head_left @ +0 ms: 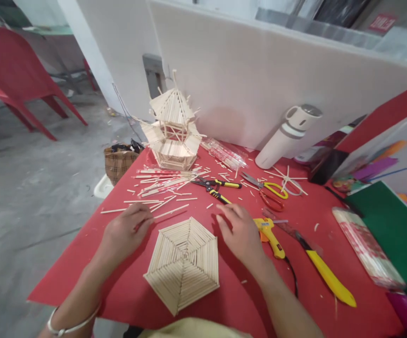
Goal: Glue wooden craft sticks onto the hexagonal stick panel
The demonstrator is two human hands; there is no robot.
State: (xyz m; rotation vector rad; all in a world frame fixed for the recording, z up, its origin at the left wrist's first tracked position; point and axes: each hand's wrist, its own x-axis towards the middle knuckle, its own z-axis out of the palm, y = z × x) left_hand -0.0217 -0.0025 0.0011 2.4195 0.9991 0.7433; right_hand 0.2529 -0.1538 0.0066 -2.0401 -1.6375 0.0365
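Note:
My left hand is closed in a pinch on one end of a thin wooden stick, which points right above the table. In front of me lies a hexagonal panel built from rows of sticks set in rings. My right hand is beside the panel's upper right edge, thumb and fingers apart, holding nothing. Just beyond its fingertips are yellow-and-black pliers. A yellow glue gun lies to the right of this hand. Loose sticks are scattered beyond my left hand.
A pagoda-like stick model stands at the back of the red table. Scissors, a yellow-handled knife, a pale thermos and a wrapped stick bundle are to the right. A red chair stands at left.

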